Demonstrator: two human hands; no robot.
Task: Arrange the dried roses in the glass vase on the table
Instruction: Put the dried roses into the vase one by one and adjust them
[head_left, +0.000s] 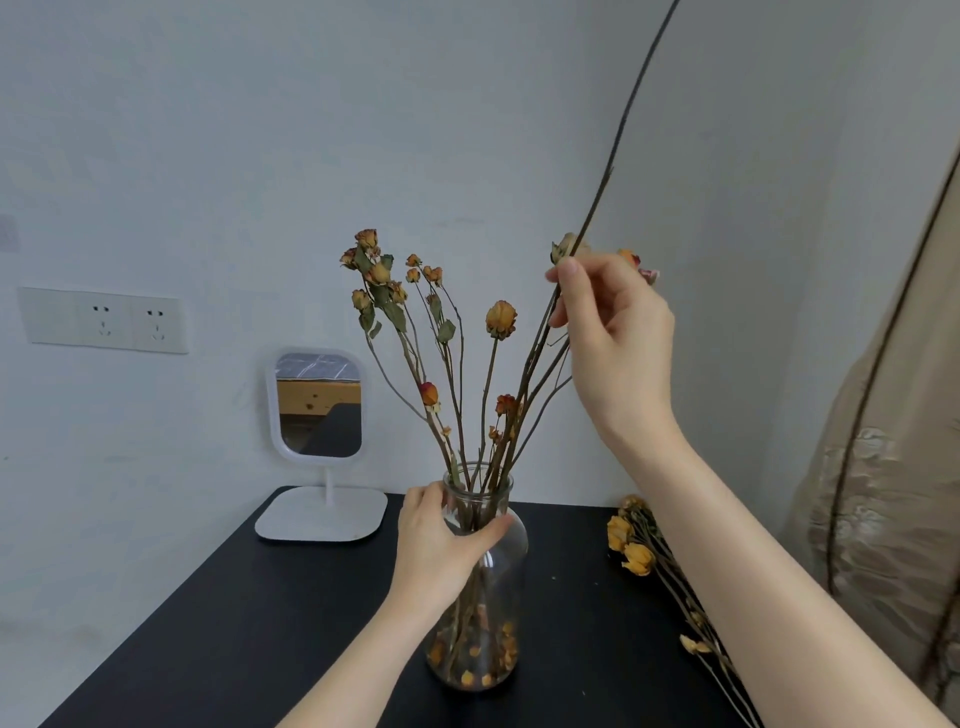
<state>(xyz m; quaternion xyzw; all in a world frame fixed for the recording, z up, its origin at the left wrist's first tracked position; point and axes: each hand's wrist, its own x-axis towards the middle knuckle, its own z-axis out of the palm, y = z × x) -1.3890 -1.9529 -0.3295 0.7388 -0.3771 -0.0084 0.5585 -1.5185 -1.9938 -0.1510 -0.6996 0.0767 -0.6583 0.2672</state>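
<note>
Steadying the glass vase (488, 623)
Your left hand (447, 540) grips its neck; your right hand (613, 332), at 1 o'clock, pinches a dried rose stem (595, 207).

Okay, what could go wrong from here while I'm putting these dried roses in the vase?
1. The right hand pinches brittle stems; pulling sideways may snap them or shed more petals like those in the vase.
2. The long stem leans far right; if the left hand lets go, the vase might tip.
3. The right forearm hangs over the loose roses on the table and could crush them.
</note>
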